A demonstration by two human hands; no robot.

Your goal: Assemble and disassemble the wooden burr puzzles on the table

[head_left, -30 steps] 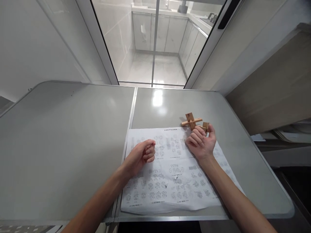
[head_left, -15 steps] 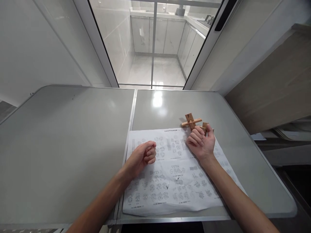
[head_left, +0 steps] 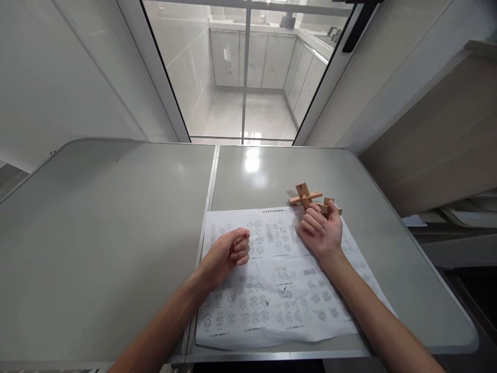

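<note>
My left hand (head_left: 230,250) rests on a printed paper sheet (head_left: 272,274), its fingers curled into a loose fist with nothing visible in it. My right hand (head_left: 321,228) lies palm up near the sheet's far right corner. Its fingers are bent in toward the palm, and no object shows inside them. Just beyond its fingertips are several light wooden pieces that look like parts of an interlocking puzzle. One cross-shaped group (head_left: 305,195) has a dark mark on its upright piece. Another wooden piece (head_left: 328,201) is partly hidden behind the right thumb; whether the hand touches it I cannot tell.
The grey folding table (head_left: 108,233) has a metal seam (head_left: 213,176) running along the sheet's left edge. Behind the table stands a framed glass door (head_left: 243,72) with a kitchen beyond. A wooden shelf unit (head_left: 438,129) holding papers is at the right.
</note>
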